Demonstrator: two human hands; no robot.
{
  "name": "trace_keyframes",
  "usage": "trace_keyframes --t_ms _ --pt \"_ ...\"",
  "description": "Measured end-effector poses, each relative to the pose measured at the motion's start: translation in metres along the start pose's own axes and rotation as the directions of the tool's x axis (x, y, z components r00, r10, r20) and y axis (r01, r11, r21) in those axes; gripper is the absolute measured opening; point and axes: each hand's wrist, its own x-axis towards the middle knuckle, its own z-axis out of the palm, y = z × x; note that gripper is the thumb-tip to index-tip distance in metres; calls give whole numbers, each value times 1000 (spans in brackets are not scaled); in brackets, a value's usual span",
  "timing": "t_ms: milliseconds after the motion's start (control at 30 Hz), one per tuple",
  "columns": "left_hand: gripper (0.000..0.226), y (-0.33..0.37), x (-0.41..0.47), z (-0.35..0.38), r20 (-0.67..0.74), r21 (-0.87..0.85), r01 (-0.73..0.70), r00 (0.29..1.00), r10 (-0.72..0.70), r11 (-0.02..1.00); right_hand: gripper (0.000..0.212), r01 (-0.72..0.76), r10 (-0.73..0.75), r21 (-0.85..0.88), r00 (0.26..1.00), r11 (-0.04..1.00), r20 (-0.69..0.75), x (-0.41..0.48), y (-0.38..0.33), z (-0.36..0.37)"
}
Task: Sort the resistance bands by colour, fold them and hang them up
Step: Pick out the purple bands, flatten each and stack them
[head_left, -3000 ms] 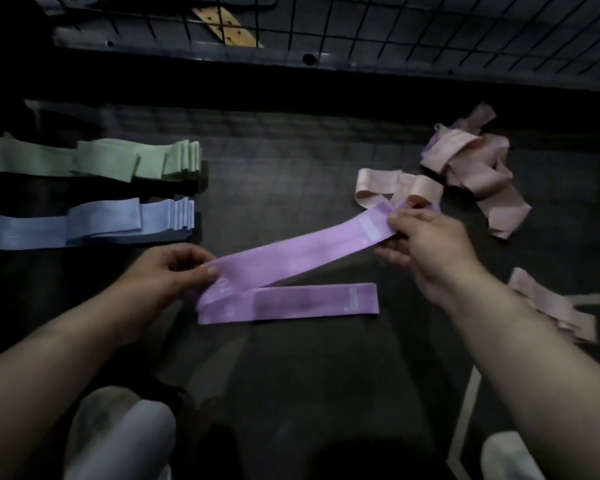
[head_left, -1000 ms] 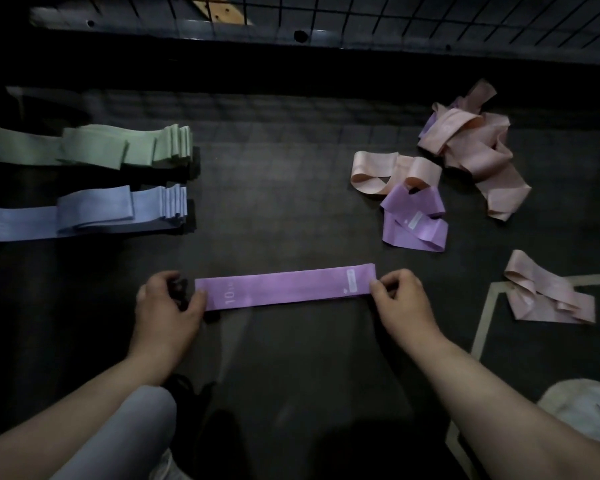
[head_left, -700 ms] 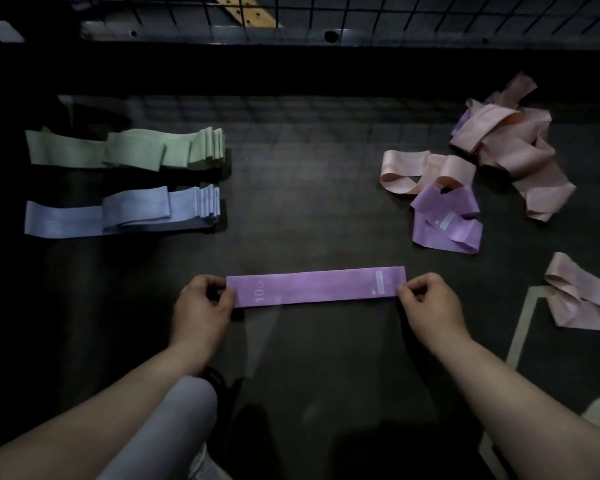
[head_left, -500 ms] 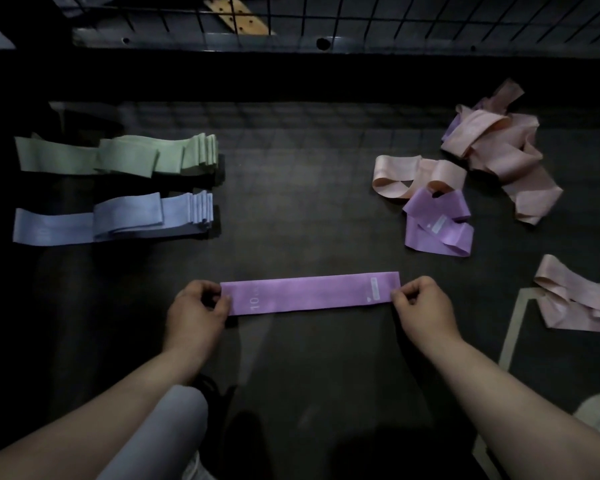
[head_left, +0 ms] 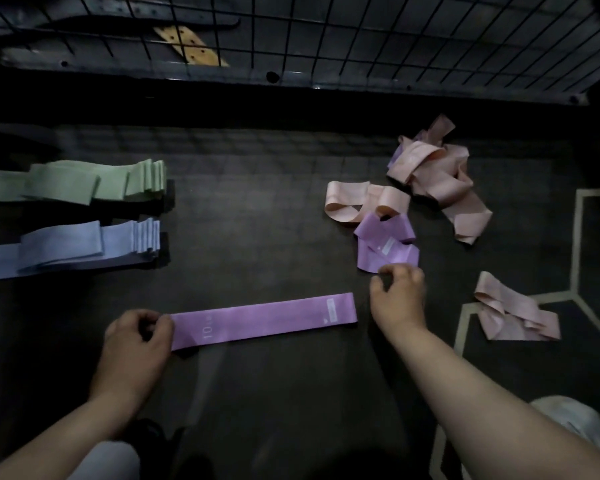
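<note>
Nearest the person lies the flat purple band point(head_left: 264, 318), stretched out on the dark floor point(head_left: 257, 393). The left hand point(head_left: 137, 336) pinches its left end. Off its right end, the right hand point(head_left: 397, 296) has its fingers curled at the near edge of the crumpled purple band point(head_left: 385, 242); whether it grips that band cannot be told.

The step in hand looks like fetching the next purple band to lay on the flat one. It would go best with the hands taking one end each, shaking the twist out and matching the edges.

Right of the flat band lies a loose pink band point(head_left: 513, 313). Behind the flat band there is bare floor for spreading. Beyond it to the left sit the blue stack point(head_left: 84, 247) and then the green stack point(head_left: 94, 183). Beyond it to the right lie a peach band point(head_left: 357, 202) and the pink heap point(head_left: 437, 178). Farthest stands the wire grid point(head_left: 361, 36), probably the hanging place.
</note>
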Motion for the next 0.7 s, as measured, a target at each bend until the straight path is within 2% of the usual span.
trace_keyframes --t_ms 100,167,267,300,367,433,467,533,600,700 --pt "45 5 -2 -5 3 38 5 1000 -5 999 42 -2 -2 -180 1000 984 -23 27 2 -10" --pt "54 12 -4 -7 -2 53 6 1000 -6 999 59 -11 18 -278 1000 960 22 44 3 -16" --pt "53 23 -9 -9 -20 40 19 1000 -19 999 68 -84 116 -306 989 948 87 63 5 -22" --pt "53 26 -9 -9 -28 35 14 1000 -13 999 70 -130 156 -256 984 958 87 66 5 -22" --pt "54 32 -11 -10 -35 32 0 999 2 999 76 -299 299 -22 954 954 27 72 0 -21" --pt "50 37 -13 -10 -42 36 -31 999 33 999 82 -441 453 187 891 878 -25 78 -2 -18" --pt "43 39 -13 -9 -50 34 -47 998 49 998 79 -474 489 193 872 859 -37 80 -2 -15" --pt "30 41 -14 -8 -88 51 -112 989 117 992 54 -474 487 156 872 867 -56 84 -2 -11" --pt "29 43 -14 -9 -120 64 -202 971 209 977 34 -403 426 200 901 893 -87 81 -6 -13" --pt "29 51 -13 -9 -126 20 -298 946 298 954 18 -244 278 280 956 929 -90 67 -27 -30"
